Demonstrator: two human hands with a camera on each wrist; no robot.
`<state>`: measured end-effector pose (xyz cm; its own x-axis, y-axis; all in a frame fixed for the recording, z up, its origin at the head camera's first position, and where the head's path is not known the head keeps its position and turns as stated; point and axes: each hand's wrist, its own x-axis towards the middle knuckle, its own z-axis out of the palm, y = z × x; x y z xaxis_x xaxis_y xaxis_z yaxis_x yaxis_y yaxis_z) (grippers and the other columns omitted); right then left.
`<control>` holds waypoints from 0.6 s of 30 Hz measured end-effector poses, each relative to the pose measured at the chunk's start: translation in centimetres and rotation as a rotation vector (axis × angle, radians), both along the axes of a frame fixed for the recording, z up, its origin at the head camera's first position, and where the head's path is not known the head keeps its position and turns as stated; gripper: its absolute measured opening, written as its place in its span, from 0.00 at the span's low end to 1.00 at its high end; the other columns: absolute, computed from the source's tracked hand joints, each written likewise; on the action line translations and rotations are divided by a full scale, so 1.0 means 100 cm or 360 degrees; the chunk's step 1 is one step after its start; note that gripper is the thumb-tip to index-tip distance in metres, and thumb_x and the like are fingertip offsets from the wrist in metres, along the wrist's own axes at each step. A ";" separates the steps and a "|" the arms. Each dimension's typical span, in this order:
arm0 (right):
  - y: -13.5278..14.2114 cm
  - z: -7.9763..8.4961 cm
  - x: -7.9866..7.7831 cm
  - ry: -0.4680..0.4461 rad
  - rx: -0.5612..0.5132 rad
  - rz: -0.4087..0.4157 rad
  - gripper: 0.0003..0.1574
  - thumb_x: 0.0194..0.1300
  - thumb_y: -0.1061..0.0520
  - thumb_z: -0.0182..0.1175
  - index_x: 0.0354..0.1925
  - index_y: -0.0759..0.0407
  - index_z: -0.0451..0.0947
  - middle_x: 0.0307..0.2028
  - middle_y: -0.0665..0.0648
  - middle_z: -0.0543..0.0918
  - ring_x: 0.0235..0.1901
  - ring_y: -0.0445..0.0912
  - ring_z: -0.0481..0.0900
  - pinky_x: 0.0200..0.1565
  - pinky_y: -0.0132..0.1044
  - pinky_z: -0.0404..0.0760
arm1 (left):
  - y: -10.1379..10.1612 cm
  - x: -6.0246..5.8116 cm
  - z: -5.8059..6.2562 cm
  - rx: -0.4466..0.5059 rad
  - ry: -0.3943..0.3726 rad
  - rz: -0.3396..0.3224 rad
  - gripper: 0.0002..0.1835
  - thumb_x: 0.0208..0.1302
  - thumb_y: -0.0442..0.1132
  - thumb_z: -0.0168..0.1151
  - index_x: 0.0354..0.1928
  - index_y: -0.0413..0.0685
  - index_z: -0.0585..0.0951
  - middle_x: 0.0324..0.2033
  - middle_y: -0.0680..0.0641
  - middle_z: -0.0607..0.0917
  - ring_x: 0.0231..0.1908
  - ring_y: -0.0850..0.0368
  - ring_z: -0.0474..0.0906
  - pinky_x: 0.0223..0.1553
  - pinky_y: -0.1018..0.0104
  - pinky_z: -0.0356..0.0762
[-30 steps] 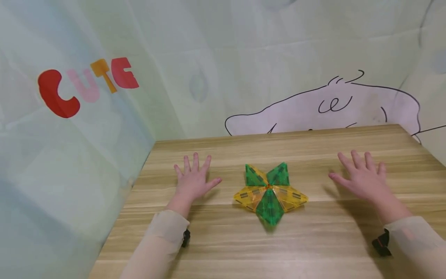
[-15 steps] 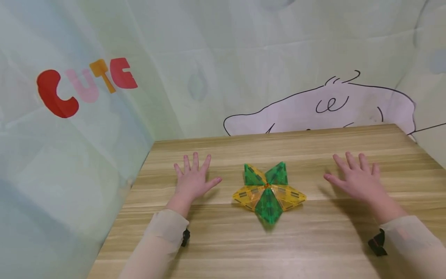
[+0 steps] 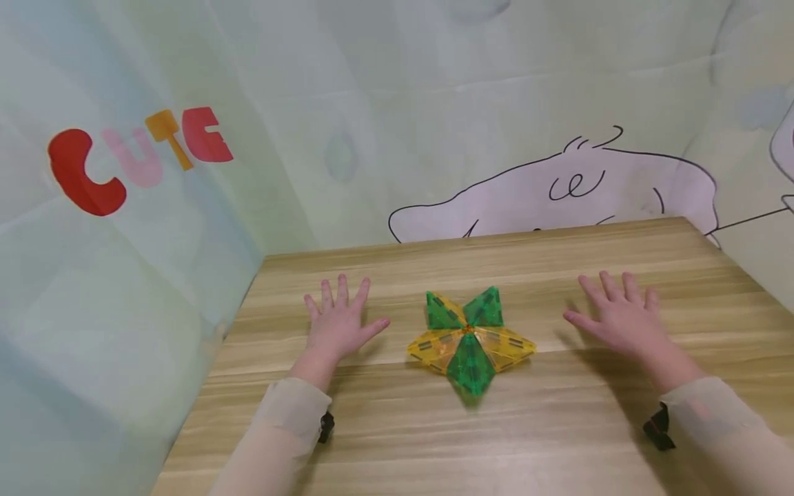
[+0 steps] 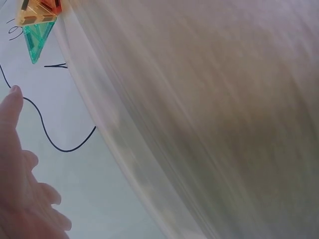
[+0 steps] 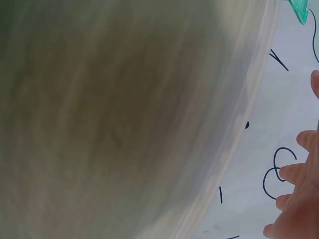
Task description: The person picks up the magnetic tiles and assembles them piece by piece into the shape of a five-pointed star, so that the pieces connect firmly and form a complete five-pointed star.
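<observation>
A star-shaped figure of translucent green and yellow magnetic tiles [image 3: 471,368] sits mid-table, its pieces meeting at one centre. To its left is my left hand [image 3: 338,329], palm down with fingers spread, holding nothing. My right hand [image 3: 623,324] is spread the same way on the other side, apart from the star and casting a shadow. In the left wrist view, part of the tile star [image 4: 37,37] shows at the upper left, above my thumb. Only a green tip of the star [image 5: 301,10] appears in the right wrist view, with my right fingers at the edge.
The wood-grain table [image 3: 384,441] extends beneath both arms. Behind it hangs a pale fabric backdrop [image 3: 335,103] with coloured letters and a line-drawn cartoon. Black straps [image 3: 659,427] are at both wrists, by the sleeve cuffs.
The head view has turned slightly right, so the scene shifts left in it. My right hand has moved a little inward toward the star. My left hand and the star look unchanged.
</observation>
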<state>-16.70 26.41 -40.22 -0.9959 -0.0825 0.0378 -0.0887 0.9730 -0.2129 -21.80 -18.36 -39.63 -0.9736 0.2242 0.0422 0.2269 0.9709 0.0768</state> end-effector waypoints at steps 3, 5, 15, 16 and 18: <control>0.013 0.000 0.024 -0.0009 0.0009 -0.0142 0.54 0.63 0.25 0.40 0.73 0.54 0.42 0.69 0.74 0.42 0.65 0.73 0.29 0.55 0.72 0.27 | 0.022 -0.012 0.001 -0.0020 0.0004 -0.0141 0.47 0.58 0.73 0.44 0.74 0.58 0.47 0.70 0.33 0.41 0.66 0.28 0.31 0.57 0.28 0.27; 0.022 -0.001 0.041 -0.0012 0.0008 -0.0240 0.54 0.63 0.24 0.40 0.73 0.55 0.42 0.69 0.73 0.42 0.65 0.73 0.29 0.55 0.72 0.27 | 0.037 -0.020 0.002 -0.0025 0.0007 -0.0240 0.47 0.59 0.73 0.44 0.74 0.57 0.47 0.70 0.33 0.41 0.66 0.28 0.31 0.57 0.28 0.28; 0.054 0.005 0.143 -0.0013 0.0026 -0.0692 0.56 0.61 0.23 0.41 0.73 0.56 0.45 0.69 0.73 0.44 0.66 0.72 0.30 0.56 0.72 0.29 | 0.120 -0.038 -0.007 0.0044 -0.0017 -0.0713 0.47 0.59 0.71 0.46 0.74 0.55 0.48 0.69 0.32 0.44 0.66 0.26 0.34 0.57 0.27 0.26; 0.053 0.005 0.152 -0.0018 0.0027 -0.0733 0.56 0.61 0.23 0.41 0.73 0.57 0.46 0.69 0.73 0.45 0.66 0.72 0.31 0.56 0.72 0.30 | 0.125 -0.038 -0.008 0.0061 -0.0029 -0.0756 0.46 0.60 0.70 0.46 0.73 0.54 0.50 0.69 0.31 0.46 0.66 0.26 0.36 0.57 0.27 0.27; 0.046 0.005 0.148 -0.0025 0.0017 -0.0727 0.54 0.63 0.25 0.42 0.72 0.58 0.47 0.69 0.72 0.47 0.66 0.71 0.35 0.57 0.72 0.32 | 0.115 -0.034 -0.009 0.0109 -0.0075 -0.0761 0.45 0.61 0.68 0.47 0.72 0.49 0.53 0.68 0.31 0.53 0.65 0.26 0.44 0.58 0.28 0.34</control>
<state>-1.92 31.03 -39.70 -0.9307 0.3649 0.0236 0.3532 0.9138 -0.2007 -25.20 -6.83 -40.53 -0.7632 0.6454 0.0307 0.6414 0.7509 0.1577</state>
